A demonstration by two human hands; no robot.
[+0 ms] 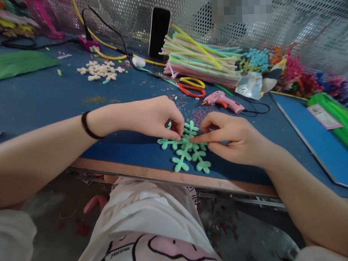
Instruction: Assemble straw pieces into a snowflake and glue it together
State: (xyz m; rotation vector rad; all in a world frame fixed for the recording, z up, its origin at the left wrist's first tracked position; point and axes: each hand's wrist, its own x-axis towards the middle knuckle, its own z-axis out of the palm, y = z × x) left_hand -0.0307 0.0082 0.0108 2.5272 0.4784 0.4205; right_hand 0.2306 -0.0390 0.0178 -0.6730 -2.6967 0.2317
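Note:
A mint-green pipe-cleaner snowflake point(187, 147) lies flat near the front edge of the blue table. My left hand point(159, 117) reaches over its upper left part, thumb and index finger pinched together at the middle of the snowflake. The fingertips cover that spot in part. From the other side comes my right hand point(234, 137), its index finger stretched out and touching the centre. The other fingers of this hand are bent and apart, and the thumb is beside the right arm of the snowflake.
Behind the hands lie a pink glue gun point(223, 101), scissors point(191, 87) and a pile of pastel pipe cleaners point(201, 60). A cream snowflake point(100, 71) is at the back left. A phone point(159, 33) leans on the mesh wall. At right lies a blue board point(315, 139).

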